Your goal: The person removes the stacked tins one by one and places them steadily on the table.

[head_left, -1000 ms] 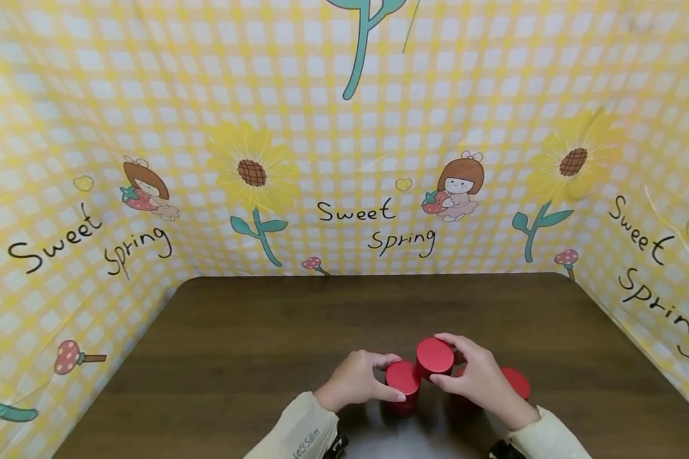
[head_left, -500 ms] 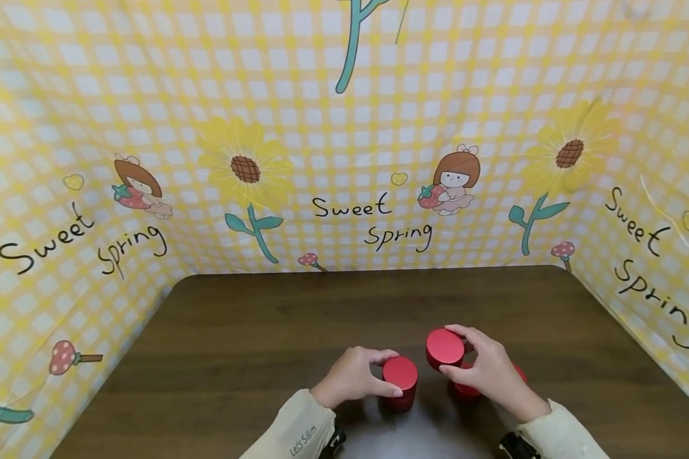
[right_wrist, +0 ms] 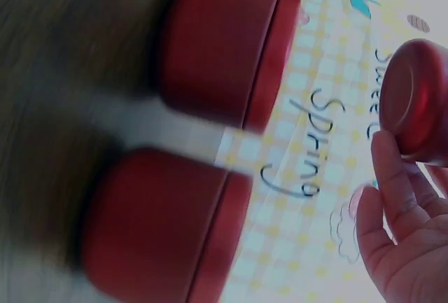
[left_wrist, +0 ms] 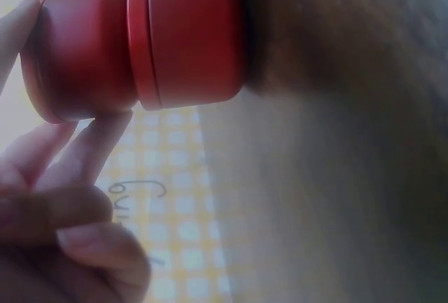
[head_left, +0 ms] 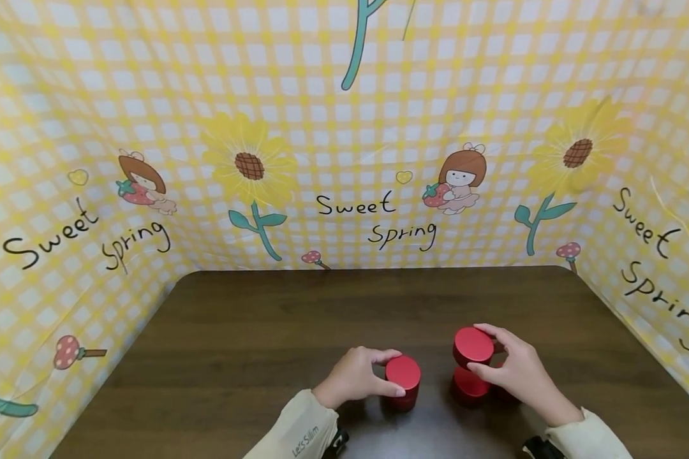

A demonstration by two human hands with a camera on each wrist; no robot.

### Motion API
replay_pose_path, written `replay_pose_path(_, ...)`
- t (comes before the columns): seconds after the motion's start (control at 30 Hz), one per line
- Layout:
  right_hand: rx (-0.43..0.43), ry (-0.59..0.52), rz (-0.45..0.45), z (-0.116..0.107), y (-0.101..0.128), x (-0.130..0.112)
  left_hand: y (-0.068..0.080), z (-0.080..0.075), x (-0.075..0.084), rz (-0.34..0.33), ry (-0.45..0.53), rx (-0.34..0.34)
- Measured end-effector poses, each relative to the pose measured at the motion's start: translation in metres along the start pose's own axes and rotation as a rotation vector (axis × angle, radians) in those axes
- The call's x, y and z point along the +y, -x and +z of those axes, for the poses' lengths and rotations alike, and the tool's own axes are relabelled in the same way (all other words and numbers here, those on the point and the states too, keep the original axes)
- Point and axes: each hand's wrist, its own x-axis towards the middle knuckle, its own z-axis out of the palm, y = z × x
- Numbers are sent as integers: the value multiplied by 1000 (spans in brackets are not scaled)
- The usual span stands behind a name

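The lifted tin point(head_left: 473, 345) is a small red round can with a flat lid, and the right hand point(head_left: 517, 373) has it pinched by the sides, fingers on the far edge and thumb on the near one, holding it up off the table point(head_left: 252, 344). It sits just above another red tin point(head_left: 468, 384) that stands right under that hand. In the right wrist view the held one point(right_wrist: 416, 100) is off by the fingertips point(right_wrist: 383, 166), with two more tins point(right_wrist: 224, 51) point(right_wrist: 164, 226) standing side by side on the wood below.

My guess on handling: these look like light, rigid metal or hard plastic, smooth and a bit glossy, so kind of slippery if you only pinch the lid. The seam between lid and body shows clearly, so I'd grab lower, across the body, or the lid might pop off. Nothing fragile-looking, though it would probably dent or clatter if dropped.

The left hand point(head_left: 353, 377) is wrapped around the left tin point(head_left: 403, 377), thumb near side, fingers curled over the far side, and that one stands on the table. The left wrist view shows fingers point(left_wrist: 91, 149) touching its lid end point(left_wrist: 133, 44).

Around everything is a yellow checked backdrop point(head_left: 344, 127) with sunflowers and "Sweet Spring" lettering.
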Motion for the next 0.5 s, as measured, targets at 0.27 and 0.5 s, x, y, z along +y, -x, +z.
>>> replay_pose_path(0.27,-15,54,76,-22,9,15,3,1,6,-48,47,-8)
replay_pose_path(0.5,-14,82,119,-31,16,25,7,1,9,-98,43,-12)
